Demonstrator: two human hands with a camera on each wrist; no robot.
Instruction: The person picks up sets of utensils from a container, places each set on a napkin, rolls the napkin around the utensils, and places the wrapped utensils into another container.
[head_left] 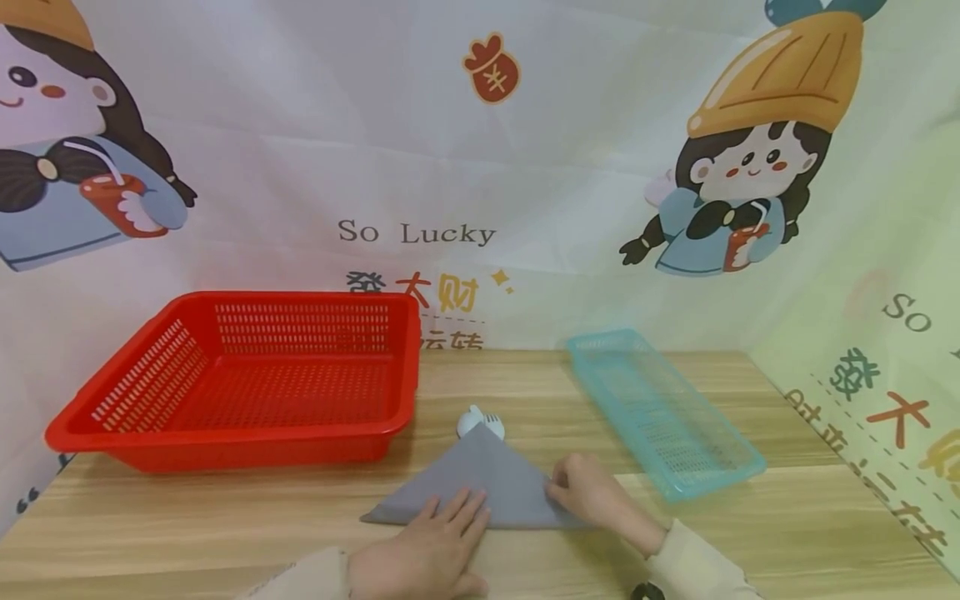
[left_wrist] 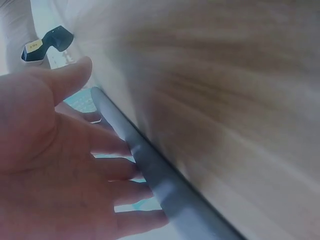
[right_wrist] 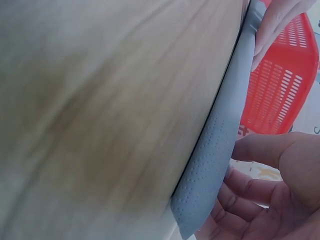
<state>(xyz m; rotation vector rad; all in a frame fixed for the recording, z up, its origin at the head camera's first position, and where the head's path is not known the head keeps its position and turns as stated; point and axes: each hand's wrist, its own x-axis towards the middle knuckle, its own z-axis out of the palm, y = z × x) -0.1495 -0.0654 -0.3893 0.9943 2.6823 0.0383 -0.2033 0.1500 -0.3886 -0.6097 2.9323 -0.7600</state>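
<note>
While the left hand is resting straight-fingered on the gray cloth, grasping nothing, the right hand is pinching the cloth's right edge. The triangular cloth is lying on the worktop, its peak overlapping white pronged cutlery. Pressing evenly and tugging lightly is looking the surest way of preventing wrinkles.

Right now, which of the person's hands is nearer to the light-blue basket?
The right. The right hand is at the right side of the grey folded sheet, just left of the light-blue basket; the left hand rests on the sheet farther left.
</note>
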